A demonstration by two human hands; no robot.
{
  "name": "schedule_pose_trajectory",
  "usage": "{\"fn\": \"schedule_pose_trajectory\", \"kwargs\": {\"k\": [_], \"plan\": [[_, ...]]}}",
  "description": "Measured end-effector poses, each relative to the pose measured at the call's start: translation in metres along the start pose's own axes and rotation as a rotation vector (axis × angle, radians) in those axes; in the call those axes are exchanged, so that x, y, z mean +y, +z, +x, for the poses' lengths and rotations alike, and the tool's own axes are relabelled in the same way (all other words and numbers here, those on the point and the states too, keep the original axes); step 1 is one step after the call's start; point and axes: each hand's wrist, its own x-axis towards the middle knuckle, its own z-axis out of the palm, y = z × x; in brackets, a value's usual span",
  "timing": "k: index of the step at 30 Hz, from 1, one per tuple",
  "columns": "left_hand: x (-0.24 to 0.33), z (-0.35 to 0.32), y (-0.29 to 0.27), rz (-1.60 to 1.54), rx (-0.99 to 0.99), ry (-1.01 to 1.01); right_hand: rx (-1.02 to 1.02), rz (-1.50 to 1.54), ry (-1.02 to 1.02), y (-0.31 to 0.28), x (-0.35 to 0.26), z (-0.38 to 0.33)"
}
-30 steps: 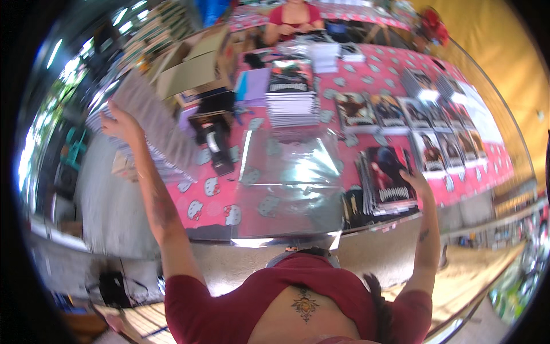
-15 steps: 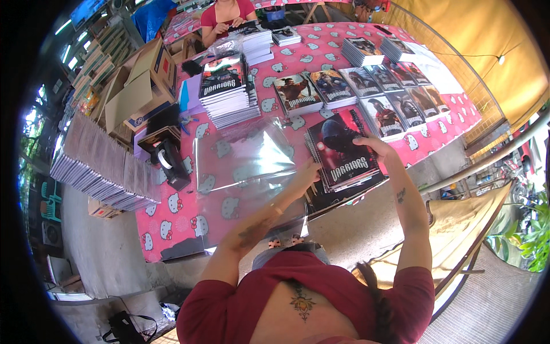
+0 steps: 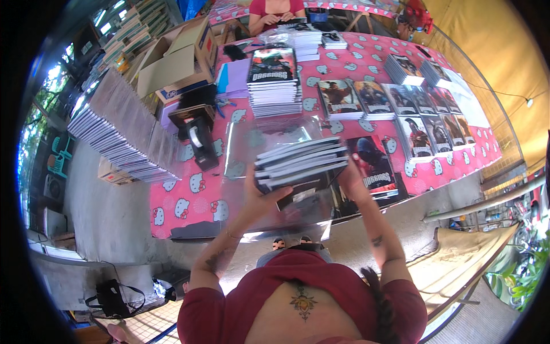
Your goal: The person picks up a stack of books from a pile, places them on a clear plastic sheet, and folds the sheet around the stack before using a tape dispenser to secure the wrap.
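A pink table [image 3: 189, 206] carries many book stacks. Left hand [image 3: 260, 198] and right hand [image 3: 349, 178] clasp a bundle [image 3: 301, 163] over clear wrap [image 3: 258, 137]; unwrapped yet.

Your left hand [image 3: 260, 198] and right hand [image 3: 350, 178] hold a bundle of booklets [image 3: 299, 162] between them above the worktop [image 3: 189, 200]. Behind it stands a tall booklet stack [image 3: 274, 80], to its left the tape dispenser [image 3: 197, 140], and to its right rows of booklets [image 3: 424, 114].
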Motion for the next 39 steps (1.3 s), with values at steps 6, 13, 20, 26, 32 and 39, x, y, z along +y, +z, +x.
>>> {"fn": "schedule_pose_trajectory", "kwargs": {"k": [6, 13, 20, 26, 32, 39], "plan": [[-0.078, -0.038, -0.069, 0.020, -0.032, -0.320, 0.308, -0.319, 0.015, 0.039, 0.114, -0.003], [-0.069, -0.028, -0.077, 0.195, 0.001, -0.101, 0.188, -0.694, -0.288, 0.048, 0.091, 0.007], [-0.042, -0.010, -0.100, 0.304, -0.176, -0.278, 0.209, -0.650, -0.123, 0.040, 0.108, 0.005], [0.057, 0.005, 0.001, 1.081, -0.203, 0.321, 0.137, -0.665, -0.131, 0.046, 0.088, 0.013], [0.022, -0.001, -0.003, 1.283, -0.412, 0.187, 0.137, -0.669, -0.030, 0.049, 0.083, 0.009], [0.023, -0.010, -0.070, 0.563, -0.079, -0.149, 0.151, -0.722, -0.046, 0.052, 0.079, 0.003]]}}
